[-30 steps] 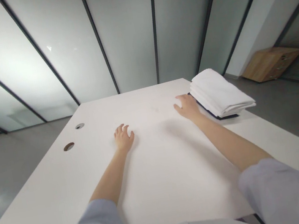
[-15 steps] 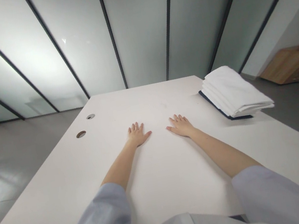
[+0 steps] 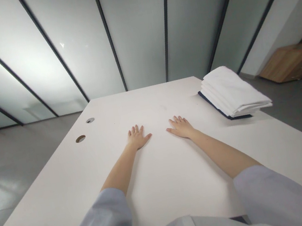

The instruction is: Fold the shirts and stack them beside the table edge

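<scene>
My left hand (image 3: 137, 137) lies palm down on the white table (image 3: 168, 180), fingers spread and thumb pointing inward. My right hand (image 3: 181, 127) rests the same way a short distance to its right, also spread. Neither holds anything. To the right of my right hand, near the table's right edge, sits a stack of folded white cloth (image 3: 232, 93), several layers thick. Under the stack shows the edge of a flat dark blue piece (image 3: 217, 108); what it is I cannot tell.
Two round holes pierce the table's left side: one with a grey fitting (image 3: 90, 120), one with a bare brown rim (image 3: 80, 139). Frosted glass panels (image 3: 137, 33) with dark frames stand behind the table. A wooden cabinet (image 3: 291, 63) is on the floor at far right.
The view has tilted and shifted slightly, so the table, cloth stack and cabinet sit a little differently in it. Both hands stay flat on the table.
</scene>
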`<state>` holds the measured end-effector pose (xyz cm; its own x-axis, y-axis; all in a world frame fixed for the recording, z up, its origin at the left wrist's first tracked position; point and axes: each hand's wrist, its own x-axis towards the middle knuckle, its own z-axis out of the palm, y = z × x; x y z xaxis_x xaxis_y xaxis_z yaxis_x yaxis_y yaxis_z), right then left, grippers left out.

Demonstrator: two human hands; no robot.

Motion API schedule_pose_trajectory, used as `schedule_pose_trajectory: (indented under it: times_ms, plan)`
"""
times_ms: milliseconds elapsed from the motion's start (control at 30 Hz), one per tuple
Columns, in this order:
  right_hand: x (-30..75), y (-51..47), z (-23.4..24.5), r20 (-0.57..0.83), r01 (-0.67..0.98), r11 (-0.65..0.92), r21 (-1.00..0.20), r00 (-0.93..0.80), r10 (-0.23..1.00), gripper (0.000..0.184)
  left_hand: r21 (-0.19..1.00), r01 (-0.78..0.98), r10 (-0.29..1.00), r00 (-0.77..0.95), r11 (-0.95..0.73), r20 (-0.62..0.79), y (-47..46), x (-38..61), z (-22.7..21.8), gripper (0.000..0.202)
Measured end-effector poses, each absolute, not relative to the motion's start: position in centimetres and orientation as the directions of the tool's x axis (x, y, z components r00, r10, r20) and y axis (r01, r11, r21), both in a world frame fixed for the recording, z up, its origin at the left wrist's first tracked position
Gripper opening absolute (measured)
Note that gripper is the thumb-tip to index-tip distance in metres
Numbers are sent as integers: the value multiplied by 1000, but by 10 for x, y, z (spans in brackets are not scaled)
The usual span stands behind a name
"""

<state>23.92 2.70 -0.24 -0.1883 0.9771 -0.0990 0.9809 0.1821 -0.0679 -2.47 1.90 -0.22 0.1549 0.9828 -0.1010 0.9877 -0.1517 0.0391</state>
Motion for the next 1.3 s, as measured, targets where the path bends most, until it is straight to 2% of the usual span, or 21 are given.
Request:
schedule_pose_trajectory:
  times_ms: [1300]
  plan:
    - [238, 26, -3, -82, 981, 185, -61, -190, 978, 83, 14, 989, 983, 148, -148, -106, 16, -23, 2, 89]
